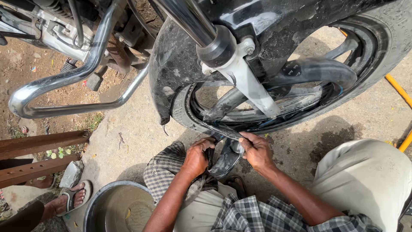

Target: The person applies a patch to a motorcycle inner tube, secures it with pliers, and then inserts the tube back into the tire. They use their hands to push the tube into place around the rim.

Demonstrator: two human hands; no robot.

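Note:
A motorcycle front wheel (369, 51) with a black tyre and alloy spokes stands on concrete. A black rubber inner tube (319, 68) loops out through the spokes and hangs below the rim. My left hand (198, 157) grips the tube's lower fold (226, 160) just under the tyre's edge. My right hand (256, 150) pinches the tyre bead and tube at the wheel's bottom. Both hands are close together, almost touching the rim. A silver fork leg (244, 77) and a black mudguard (171, 64) stand above them.
A chrome crash guard (64, 79) sticks out at the upper left. A metal basin of water (120, 208) sits by my left knee. Another person's sandalled foot (71, 197) rests at the lower left beside rusty steel bars (38, 144). A yellow hose (401, 92) runs along the right.

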